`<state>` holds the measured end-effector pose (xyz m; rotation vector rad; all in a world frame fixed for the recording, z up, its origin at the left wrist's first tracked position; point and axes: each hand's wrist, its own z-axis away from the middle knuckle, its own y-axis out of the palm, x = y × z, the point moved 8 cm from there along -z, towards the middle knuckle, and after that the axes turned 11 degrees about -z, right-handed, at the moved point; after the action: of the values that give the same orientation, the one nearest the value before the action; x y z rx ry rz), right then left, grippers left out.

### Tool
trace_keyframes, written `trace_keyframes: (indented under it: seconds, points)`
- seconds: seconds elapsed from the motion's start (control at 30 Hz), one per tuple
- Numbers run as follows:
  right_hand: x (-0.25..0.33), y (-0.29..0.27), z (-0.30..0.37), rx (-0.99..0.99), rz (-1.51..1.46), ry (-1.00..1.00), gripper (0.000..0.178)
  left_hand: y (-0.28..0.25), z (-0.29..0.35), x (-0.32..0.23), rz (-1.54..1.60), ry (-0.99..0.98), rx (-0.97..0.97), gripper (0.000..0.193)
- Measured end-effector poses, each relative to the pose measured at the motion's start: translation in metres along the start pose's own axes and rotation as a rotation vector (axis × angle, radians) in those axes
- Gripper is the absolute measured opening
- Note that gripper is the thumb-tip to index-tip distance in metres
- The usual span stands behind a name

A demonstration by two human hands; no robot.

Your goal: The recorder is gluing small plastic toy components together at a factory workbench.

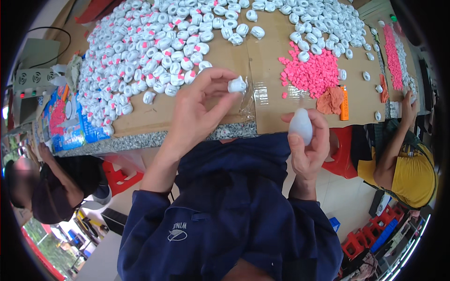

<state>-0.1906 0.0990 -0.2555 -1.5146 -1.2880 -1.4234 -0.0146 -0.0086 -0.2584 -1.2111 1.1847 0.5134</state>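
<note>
My left hand (199, 105) is over the table's near edge, thumb and fingertips pinched on a small white rounded piece (236, 85). Wrapped in my right hand (313, 147) is a translucent white, egg-shaped squeeze bottle (301, 129), its narrow end pointing away from me. The bottle and the white piece are apart. Beyond my right hand lies a heap of small pink pieces (309, 70). At the left spreads a large pile of white rounded pieces (140, 51), many with a pink bit on them.
More white pieces (328, 18) lie at the far right. An orange lighter (344, 104) and a crumpled orange cloth (330, 100) sit beside the pink heap. Cardboard (272, 110) covers the stone-edged table. Co-workers sit on both sides, one in a yellow shirt (410, 175).
</note>
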Motion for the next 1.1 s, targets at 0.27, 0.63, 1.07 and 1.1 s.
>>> trace_keyframes:
  seconds: [0.27,0.63,1.07,1.1]
  points:
    - [0.005,0.008,-0.002,0.089,0.125,-0.045,0.034,0.017,0.03,0.033,0.566,-0.209,0.096,0.03]
    - [-0.011,0.014,0.0,0.057,0.144,0.145,0.03,0.018,0.033,0.035,0.578,-0.176,0.102,0.03]
    - [-0.012,0.016,-0.003,0.078,0.167,0.139,0.031,0.018,0.032,0.035,0.584,-0.191,0.097,0.03]
    - [-0.012,0.015,-0.003,0.072,0.16,0.145,0.031,0.018,0.032,0.035,0.598,-0.205,0.095,0.03]
